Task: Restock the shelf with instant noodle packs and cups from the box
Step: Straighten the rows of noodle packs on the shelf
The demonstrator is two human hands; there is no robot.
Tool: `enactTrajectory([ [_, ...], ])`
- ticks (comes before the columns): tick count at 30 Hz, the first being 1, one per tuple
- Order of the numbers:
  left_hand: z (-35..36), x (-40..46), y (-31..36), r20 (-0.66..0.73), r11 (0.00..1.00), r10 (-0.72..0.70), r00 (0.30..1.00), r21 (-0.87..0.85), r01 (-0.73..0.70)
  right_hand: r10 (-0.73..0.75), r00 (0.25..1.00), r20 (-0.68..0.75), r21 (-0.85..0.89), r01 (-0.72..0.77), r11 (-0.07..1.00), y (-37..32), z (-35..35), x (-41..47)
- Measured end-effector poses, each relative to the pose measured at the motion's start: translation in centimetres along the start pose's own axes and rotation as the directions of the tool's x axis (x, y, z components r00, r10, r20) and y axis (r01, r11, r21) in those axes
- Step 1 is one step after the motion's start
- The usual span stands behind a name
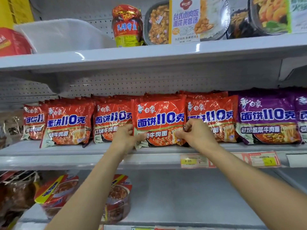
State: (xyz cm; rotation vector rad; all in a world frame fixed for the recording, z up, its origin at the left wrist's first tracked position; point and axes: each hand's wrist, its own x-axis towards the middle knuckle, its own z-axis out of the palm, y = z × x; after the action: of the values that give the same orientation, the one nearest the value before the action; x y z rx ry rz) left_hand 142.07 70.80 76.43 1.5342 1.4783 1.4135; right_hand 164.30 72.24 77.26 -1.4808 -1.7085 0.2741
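Fingers of both the left hand (123,135) and right hand (193,131) pinch the side edges of a red crinkly plastic noodle pack (159,120) standing on the grey middle shelf (66,151), where a careless shove could topple neighbouring packs.

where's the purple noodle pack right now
In the head view, the purple noodle pack stands at the right of the middle shelf, beside the row of red noodle packs.
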Motion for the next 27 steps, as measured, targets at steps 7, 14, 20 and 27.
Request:
enactTrajectory([
  [7,1.1,1.1,-0.2,-0.096,0.97,0.099,0.99,0.232,-0.075,-0.129,0.985,-0.115,-0.323,0.086,0.943,-0.3,0.2,-0.3],
  [14,1.6,1.0,-1.2,-0.142,0.885,0.281,0.949,0.421,-0.199,-0.271,0.961,-0.051,-0.468,0.217,0.857,0.1,1.4,-0.6],
  [20,0.9,1.1,-1.6,-0.094,0.856,0.26,0.961,0.483,-0.185,-0.241,0.967,-0.079,-0.47,0.177,0.865,0.2,1.8,-1.2],
  [27,1.1,-0.5,-2.2,-0.232,0.924,0.305,0.924,0.306,-0.228,-0.186,0.96,-0.209,-0.295,0.119,0.948,1.0,2.1,-2.9],
])
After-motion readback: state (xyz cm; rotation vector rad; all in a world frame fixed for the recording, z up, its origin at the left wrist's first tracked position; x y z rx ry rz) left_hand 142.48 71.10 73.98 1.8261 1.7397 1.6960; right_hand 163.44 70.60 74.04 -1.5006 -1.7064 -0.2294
